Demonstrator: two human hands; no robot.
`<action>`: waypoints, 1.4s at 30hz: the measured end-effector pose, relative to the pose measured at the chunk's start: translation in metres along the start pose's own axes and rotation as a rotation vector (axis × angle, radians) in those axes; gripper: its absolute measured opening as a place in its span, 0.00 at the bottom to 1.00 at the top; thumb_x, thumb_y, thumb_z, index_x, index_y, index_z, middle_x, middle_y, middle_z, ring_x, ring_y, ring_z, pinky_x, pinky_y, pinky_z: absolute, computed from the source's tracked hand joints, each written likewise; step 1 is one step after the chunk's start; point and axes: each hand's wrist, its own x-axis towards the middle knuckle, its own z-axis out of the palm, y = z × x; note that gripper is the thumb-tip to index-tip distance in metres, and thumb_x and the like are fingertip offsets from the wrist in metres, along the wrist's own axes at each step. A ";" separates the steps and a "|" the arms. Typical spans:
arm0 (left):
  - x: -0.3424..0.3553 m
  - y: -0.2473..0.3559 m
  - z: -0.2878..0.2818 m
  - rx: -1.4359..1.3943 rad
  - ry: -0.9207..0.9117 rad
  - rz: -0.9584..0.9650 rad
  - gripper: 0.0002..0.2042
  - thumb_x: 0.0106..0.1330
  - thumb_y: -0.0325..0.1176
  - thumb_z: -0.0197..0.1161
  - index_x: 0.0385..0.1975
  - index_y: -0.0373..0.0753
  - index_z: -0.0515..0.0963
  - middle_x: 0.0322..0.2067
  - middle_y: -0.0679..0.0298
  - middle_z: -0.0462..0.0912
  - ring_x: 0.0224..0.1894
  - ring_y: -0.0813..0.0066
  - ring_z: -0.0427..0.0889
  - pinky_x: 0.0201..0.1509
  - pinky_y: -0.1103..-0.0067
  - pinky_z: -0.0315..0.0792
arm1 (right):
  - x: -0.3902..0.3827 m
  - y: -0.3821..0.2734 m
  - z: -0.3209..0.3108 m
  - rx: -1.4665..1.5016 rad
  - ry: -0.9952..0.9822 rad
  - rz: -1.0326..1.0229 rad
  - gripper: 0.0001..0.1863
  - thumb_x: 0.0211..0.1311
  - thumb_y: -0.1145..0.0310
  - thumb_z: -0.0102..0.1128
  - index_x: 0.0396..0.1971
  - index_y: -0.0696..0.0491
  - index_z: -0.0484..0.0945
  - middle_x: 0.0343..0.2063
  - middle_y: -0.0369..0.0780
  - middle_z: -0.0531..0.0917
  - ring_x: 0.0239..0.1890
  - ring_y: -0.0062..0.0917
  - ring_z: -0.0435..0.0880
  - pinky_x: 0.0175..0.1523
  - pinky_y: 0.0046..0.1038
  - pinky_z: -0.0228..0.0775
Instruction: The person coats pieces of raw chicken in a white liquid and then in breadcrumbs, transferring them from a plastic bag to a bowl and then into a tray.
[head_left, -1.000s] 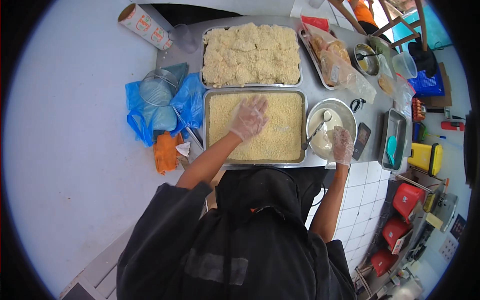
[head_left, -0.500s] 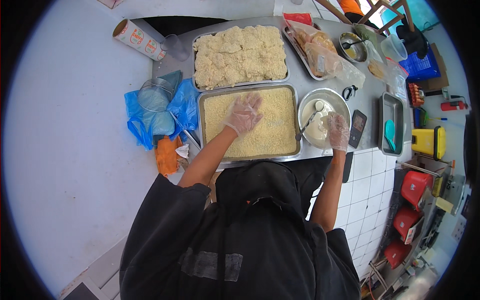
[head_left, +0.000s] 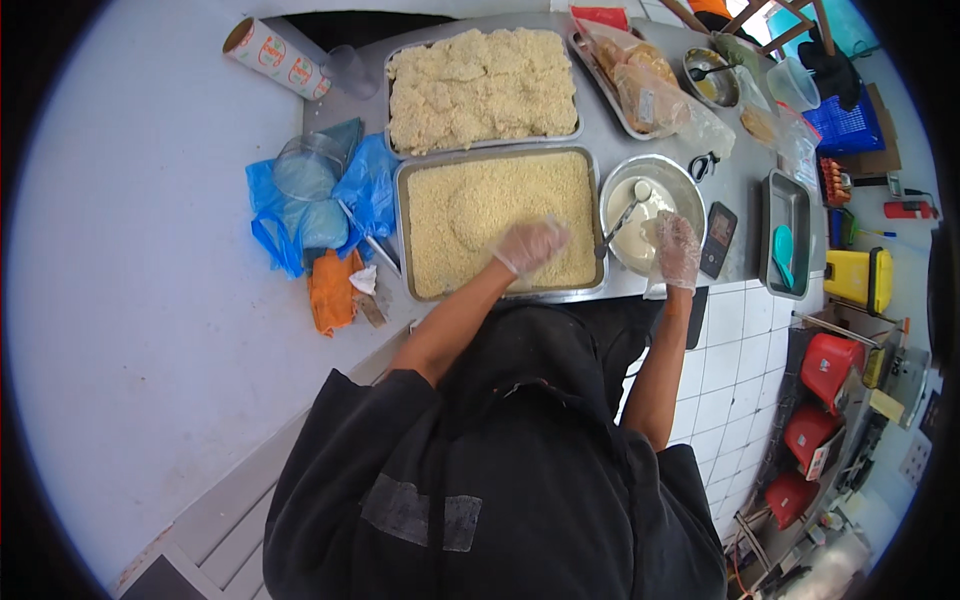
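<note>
My left hand [head_left: 533, 245], in a clear plastic glove, is low over the right front part of a metal tray [head_left: 402, 230] of pale breadcrumbs [head_left: 450, 255]. Its fingers point right, bent and slightly blurred; whether crumbs are in them I cannot tell. A rounded mound [head_left: 485, 215] of crumbs rises beside it. Also gloved, my right hand [head_left: 678, 250] hangs over the right rim of a steel bowl [head_left: 612, 185] of whitish batter [head_left: 632, 245]. Its fingers are loosely apart, with nothing seen in them. A dark-handled spoon [head_left: 625, 215] leans in that bowl.
Behind stands a tray heaped with crumb-coated pieces [head_left: 480, 90]. Right of the bowl lie a phone [head_left: 718, 240], scissors [head_left: 704, 165] and a deep pan [head_left: 788, 200] with a turquoise scoop [head_left: 782, 255]. Blue bags [head_left: 365, 190], a sieve [head_left: 308, 168] and an orange cloth [head_left: 334, 292] are left.
My left hand has moved right and nearer to me, its spread fingers now drawn together. A mound shows where it lay. My right hand stays over the bowl's rim.
</note>
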 end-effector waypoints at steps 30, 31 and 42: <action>-0.020 -0.044 -0.045 0.621 0.311 -0.248 0.35 0.73 0.51 0.42 0.71 0.30 0.52 0.72 0.47 0.53 0.74 0.47 0.51 0.74 0.52 0.45 | -0.009 -0.008 -0.011 0.011 -0.028 0.035 0.14 0.66 0.60 0.58 0.44 0.53 0.82 0.40 0.48 0.85 0.45 0.42 0.84 0.50 0.38 0.73; -0.016 -0.046 -0.052 0.619 0.320 -0.235 0.36 0.73 0.52 0.42 0.71 0.30 0.52 0.72 0.47 0.52 0.74 0.46 0.51 0.74 0.53 0.45 | -0.008 -0.026 -0.013 -0.039 -0.006 0.011 0.15 0.65 0.60 0.58 0.44 0.54 0.82 0.40 0.48 0.85 0.45 0.43 0.84 0.50 0.38 0.73; -0.005 -0.092 -0.132 0.359 0.038 -0.587 0.38 0.65 0.65 0.48 0.44 0.28 0.81 0.38 0.38 0.82 0.45 0.46 0.82 0.55 0.62 0.72 | 0.006 -0.017 -0.012 0.068 0.022 -0.030 0.15 0.65 0.60 0.60 0.42 0.56 0.82 0.39 0.49 0.85 0.43 0.43 0.84 0.49 0.38 0.73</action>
